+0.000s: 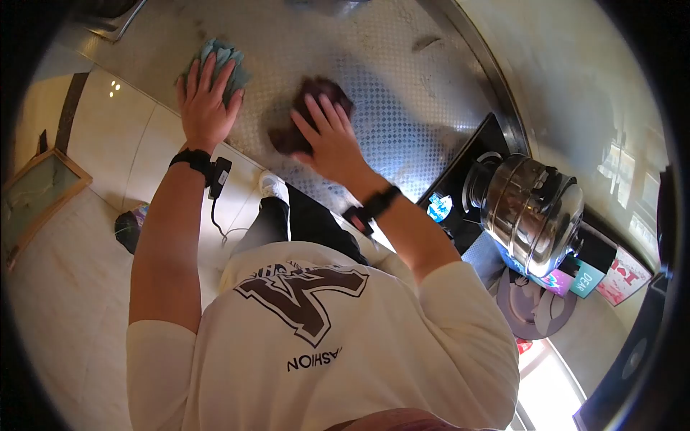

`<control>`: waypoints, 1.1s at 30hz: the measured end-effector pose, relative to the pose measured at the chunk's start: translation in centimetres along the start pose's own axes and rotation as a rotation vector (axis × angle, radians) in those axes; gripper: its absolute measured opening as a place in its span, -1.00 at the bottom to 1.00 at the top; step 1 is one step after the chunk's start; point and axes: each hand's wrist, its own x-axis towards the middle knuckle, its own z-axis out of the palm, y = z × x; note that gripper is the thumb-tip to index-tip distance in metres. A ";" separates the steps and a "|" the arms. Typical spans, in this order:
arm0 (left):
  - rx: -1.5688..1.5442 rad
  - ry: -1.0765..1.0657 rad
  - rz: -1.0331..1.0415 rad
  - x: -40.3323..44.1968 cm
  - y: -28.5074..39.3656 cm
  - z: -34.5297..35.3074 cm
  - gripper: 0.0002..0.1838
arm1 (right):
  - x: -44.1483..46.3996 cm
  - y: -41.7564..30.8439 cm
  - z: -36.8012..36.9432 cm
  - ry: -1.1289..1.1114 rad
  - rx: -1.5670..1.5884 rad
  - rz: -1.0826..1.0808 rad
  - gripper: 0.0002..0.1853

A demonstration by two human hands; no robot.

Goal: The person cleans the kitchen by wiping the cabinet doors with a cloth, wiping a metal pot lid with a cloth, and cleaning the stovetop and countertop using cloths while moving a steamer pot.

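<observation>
Under my left hand (206, 104) is a bunched teal cloth (228, 54), held against the patterned metal countertop (280, 50) near its front edge. The fingers are spread over the cloth. To the right, my right hand (332, 144) presses a dark brown cloth (287, 136) onto the same surface, its fingers reaching over the top. Blur softens the brown cloth's outline. Parts of both cloths are hidden beneath the palms. Each wrist wears a black strap, and a cable hangs from the left one.
A shiny steel pot (528, 208) stands on a black stove (471, 161) at the right. Beside it are several printed boxes (588, 279) and a round grey lid-like thing (521, 309). A raised rim (496, 65) borders the wall. A wood-framed panel (47, 194) is at the left.
</observation>
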 end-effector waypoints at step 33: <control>0.030 -0.032 -0.024 -0.1 -0.2 0.0 -0.42 | -10.2 7.3 -5.1 0.363 0.228 0.617 -0.12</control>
